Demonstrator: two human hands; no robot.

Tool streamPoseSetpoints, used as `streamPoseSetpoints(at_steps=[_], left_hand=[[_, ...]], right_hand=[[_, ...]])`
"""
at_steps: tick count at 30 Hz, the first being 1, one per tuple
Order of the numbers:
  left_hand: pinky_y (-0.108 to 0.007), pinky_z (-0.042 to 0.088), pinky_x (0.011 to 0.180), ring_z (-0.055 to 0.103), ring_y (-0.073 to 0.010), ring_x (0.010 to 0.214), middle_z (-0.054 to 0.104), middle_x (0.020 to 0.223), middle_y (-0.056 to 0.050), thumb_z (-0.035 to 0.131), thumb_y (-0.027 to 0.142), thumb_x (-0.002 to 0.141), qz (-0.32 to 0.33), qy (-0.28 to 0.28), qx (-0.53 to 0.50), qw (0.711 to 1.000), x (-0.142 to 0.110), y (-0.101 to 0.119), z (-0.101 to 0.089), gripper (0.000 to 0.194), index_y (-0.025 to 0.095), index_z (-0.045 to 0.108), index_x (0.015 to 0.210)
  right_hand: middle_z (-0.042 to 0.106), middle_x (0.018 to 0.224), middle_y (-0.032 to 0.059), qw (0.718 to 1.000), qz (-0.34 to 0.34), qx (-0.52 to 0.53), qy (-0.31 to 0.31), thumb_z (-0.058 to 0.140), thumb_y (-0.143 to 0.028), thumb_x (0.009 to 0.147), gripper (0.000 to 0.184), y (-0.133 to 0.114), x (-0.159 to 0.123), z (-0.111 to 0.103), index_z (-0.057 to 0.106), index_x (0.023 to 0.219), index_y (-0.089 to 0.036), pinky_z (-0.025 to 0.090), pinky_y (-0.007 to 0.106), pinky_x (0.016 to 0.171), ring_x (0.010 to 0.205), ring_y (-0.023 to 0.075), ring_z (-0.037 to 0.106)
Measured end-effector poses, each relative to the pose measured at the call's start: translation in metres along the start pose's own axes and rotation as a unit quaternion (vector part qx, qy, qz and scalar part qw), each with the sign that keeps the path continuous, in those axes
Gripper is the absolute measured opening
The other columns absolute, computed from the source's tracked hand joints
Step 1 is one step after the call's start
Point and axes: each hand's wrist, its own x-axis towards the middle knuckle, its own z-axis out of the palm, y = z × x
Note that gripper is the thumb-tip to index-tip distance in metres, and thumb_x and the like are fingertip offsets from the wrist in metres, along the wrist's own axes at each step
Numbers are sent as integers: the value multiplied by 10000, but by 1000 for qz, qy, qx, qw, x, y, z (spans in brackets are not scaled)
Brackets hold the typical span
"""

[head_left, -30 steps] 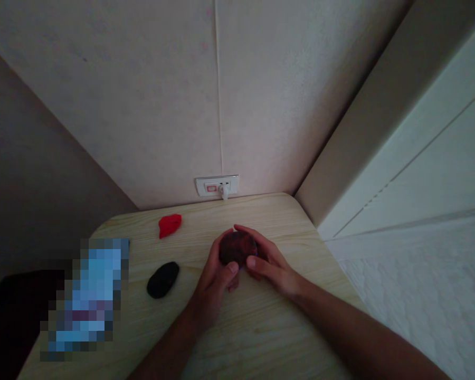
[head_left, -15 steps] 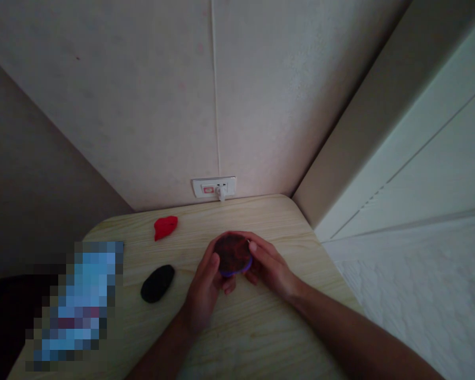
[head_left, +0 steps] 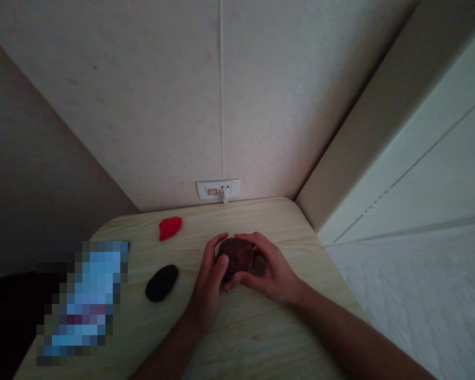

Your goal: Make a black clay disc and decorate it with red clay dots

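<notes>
Both of my hands are wrapped round a dark red and purple lump (head_left: 237, 254) that looks like modelling clay, held just above the light wooden table (head_left: 261, 327). My left hand (head_left: 209, 285) cups it from the left with the thumb on top. My right hand (head_left: 267, 269) closes over it from the right, fingers curled across its upper side. Much of the lump is hidden by my fingers.
A small red lump (head_left: 170, 227) lies at the table's far left and a black lump (head_left: 162, 283) nearer, left of my hands. A blurred blue object (head_left: 85, 298) lies at the left edge. A wall socket (head_left: 218, 188) sits behind the table, a white bed (head_left: 419, 285) at the right.
My fingers have shifted round the lump: the right hand now covers more of its top and the purple underside seen half a second ago is hidden. The lump stays in place.
</notes>
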Motion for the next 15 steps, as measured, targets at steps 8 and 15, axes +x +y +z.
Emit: streamPoseSetpoints(at_steps=[8, 15], left_hand=[[-335, 525, 818, 683, -230, 914, 724, 1059, -59, 773, 469, 829, 35, -5, 38, 999, -1, 1, 0, 624, 243, 515, 1351], [-388, 530, 892, 690, -286, 1011, 761, 1004, -109, 620, 585, 900, -109, -13, -256, 960, 3, 13, 11, 479, 137, 744, 1016]], right_hand=[[655, 1210, 101, 995, -74, -70, 7, 842, -414, 785, 682, -1, 0, -2, 559, 1383, -247, 532, 390, 937, 1086, 252, 633], [642, 1288, 130, 993, -88, -81, 7, 723, -422, 853, 686, -4, -7, 7, 475, 1460, -219, 522, 436, 1008, 1165, 283, 621]])
